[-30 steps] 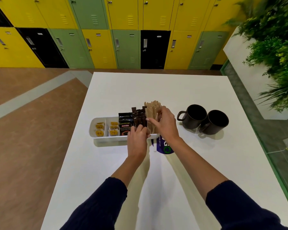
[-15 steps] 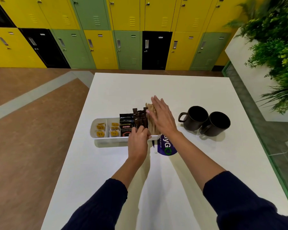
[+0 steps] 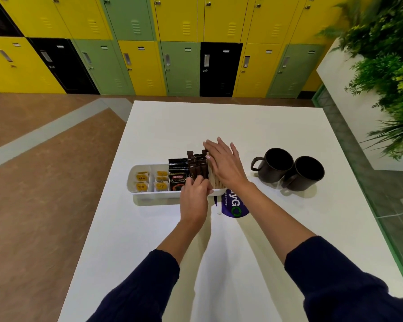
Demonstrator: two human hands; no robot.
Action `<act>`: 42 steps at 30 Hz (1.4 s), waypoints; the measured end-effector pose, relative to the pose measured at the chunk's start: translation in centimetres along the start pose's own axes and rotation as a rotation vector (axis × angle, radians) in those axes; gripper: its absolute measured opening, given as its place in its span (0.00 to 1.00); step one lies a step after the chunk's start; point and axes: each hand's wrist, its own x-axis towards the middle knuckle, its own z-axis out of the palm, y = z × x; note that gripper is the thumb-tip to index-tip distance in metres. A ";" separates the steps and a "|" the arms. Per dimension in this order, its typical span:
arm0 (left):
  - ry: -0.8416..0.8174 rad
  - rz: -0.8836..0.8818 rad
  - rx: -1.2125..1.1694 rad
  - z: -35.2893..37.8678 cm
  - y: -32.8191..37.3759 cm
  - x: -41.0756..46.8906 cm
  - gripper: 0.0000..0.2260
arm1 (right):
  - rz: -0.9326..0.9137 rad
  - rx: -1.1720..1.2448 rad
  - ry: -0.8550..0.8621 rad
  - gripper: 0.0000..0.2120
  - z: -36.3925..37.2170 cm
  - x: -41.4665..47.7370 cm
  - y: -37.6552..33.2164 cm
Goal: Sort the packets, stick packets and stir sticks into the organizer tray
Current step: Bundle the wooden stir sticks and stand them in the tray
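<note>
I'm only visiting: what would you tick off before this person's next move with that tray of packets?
1. Stir sticks in the right-end compartment: ok; the right hand lies flat on their tops.
2. Organizer tray steadied: ok; the left hand grips its near rim.
3. Stick packets standing in their own compartment: ok.
4. Tea packets and coffee packets kept separate: ok.
5. Nothing left loose on the table: cannot tell; the arms hide part of it.
6. Mugs apart from the right arm: ok.
</note>
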 end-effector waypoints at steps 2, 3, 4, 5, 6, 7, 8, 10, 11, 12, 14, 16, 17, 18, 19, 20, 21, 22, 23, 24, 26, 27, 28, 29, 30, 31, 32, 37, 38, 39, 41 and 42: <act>-0.003 0.000 -0.003 0.0 0.0 0.0 0.06 | 0.014 0.012 -0.006 0.20 0.1 -0.1 0.0; -0.006 0.000 -0.002 0.0 0.0 0.0 0.06 | 0.018 0.020 -0.013 0.20 0.1 -0.1 0.1; -0.008 -0.001 0.001 -0.1 0.0 0.0 0.06 | 0.023 0.029 -0.024 0.20 0.0 -0.1 0.1; -0.008 -0.002 0.001 -0.1 0.0 0.0 0.06 | 0.028 0.041 -0.035 0.20 -0.2 0.0 0.1; -0.008 -0.004 0.002 0.0 0.0 0.0 0.06 | 0.035 0.057 -0.047 0.19 -0.4 0.2 0.0; -0.006 -0.005 0.003 0.0 0.0 0.0 0.06 | 0.044 0.072 -0.064 0.18 -0.7 0.3 0.0; -0.006 -0.005 0.006 0.0 0.0 0.0 0.07 | 0.052 0.079 -0.088 0.18 -1.0 0.5 -0.1; -0.005 -0.003 0.008 -0.1 0.0 0.0 0.07 | 0.054 0.098 -0.126 0.18 -1.6 0.7 -0.3; -0.008 -0.001 0.005 -0.1 0.0 0.1 0.07 | 0.051 0.130 -0.114 0.19 -1.8 0.6 -0.3; -0.012 0.000 0.002 -0.1 0.0 0.1 0.07 | 0.057 0.180 -0.072 0.19 -1.9 0.5 -0.3; -0.022 -0.004 -0.002 -0.2 0.0 0.2 0.07 | 0.134 0.309 0.076 0.20 -2.1 0.0 -0.3; -0.028 -0.013 -0.010 -0.2 0.0 0.3 0.07 | 0.300 0.391 0.183 0.20 -2.2 -0.8 -0.3; -0.027 -0.018 -0.014 -0.2 0.0 0.3 0.07 | 0.381 0.407 0.184 0.21 -2.1 -1.1 -0.3; -0.025 -0.020 -0.016 -0.2 0.0 0.3 0.07 | 0.436 0.414 0.157 0.21 -1.9 -1.4 -0.3; -0.024 -0.021 -0.017 -0.2 0.1 0.3 0.07 | 0.460 0.421 0.119 0.21 -1.7 -1.7 -0.4; -0.022 -0.021 -0.015 -0.2 0.1 0.2 0.07 | 0.464 0.437 0.087 0.22 -1.6 -2.0 -0.6; -0.023 -0.020 -0.016 -0.2 0.1 0.2 0.07 | 0.462 0.460 0.065 0.22 -1.6 -2.1 -0.7; -0.025 -0.021 -0.019 -0.3 0.1 0.2 0.07 | 0.463 0.482 0.049 0.23 -1.4 -2.2 -0.8; -0.030 -0.020 -0.025 -0.4 0.1 0.3 0.07 | 0.465 0.495 0.033 0.24 -1.3 -2.3 -0.7; -0.036 -0.017 -0.031 -0.4 0.1 0.3 0.07 | 0.466 0.490 0.008 0.25 -1.2 -2.4 -0.7; -0.056 0.004 -0.036 -0.5 -0.1 0.3 0.07 | 0.434 0.457 -0.048 0.29 -1.0 -2.7 -0.6; -0.065 0.020 -0.039 -0.6 -0.4 0.1 0.08 | 0.396 0.438 -0.064 0.31 -0.8 -2.9 -0.5; -0.072 0.041 -0.048 -0.6 -0.6 -0.1 0.09 | 0.352 0.409 -0.071 0.33 -0.7 -3.0 -0.2; -0.068 0.064 -0.067 -0.6 -0.9 -0.3 0.10 | 0.328 0.385 -0.076 0.34 -0.5 -3.1 0.2; -0.048 0.085 -0.090 -0.6 -1.3 -0.7 0.11 | 0.325 0.384 -0.068 0.34 -0.4 -3.3 0.4; -0.018 0.102 -0.108 -0.7 -1.6 -1.0 0.12 | 0.342 0.400 -0.049 0.34 -0.2 -3.4 0.6; 0.019 0.114 -0.117 -0.7 -2.0 -1.3 0.12 | 0.370 0.424 -0.023 0.35 0.0 -3.6 0.8; 0.239 0.021 -0.098 -1.7 -4.7 -2.3 0.10 | 0.681 0.539 -0.042 0.30 0.8 -4.3 1.1; 0.278 -0.041 -0.093 -2.1 -5.3 -2.4 0.09 | 0.710 0.496 -0.048 0.26 0.9 -4.5 1.2; 0.308 -0.118 -0.080 -2.5 -6.1 -2.5 0.09 | 0.717 0.447 -0.045 0.22 1.1 -4.6 1.1; 0.329 -0.305 -0.047 -3.2 -7.6 -2.4 0.11 | 0.709 0.395 -0.006 0.17 1.5 -4.7 1.2; 0.328 -0.404 -0.048 -3.5 -8.3 -2.4 0.12 | 0.702 0.390 0.013 0.15 1.9 -4.7 1.2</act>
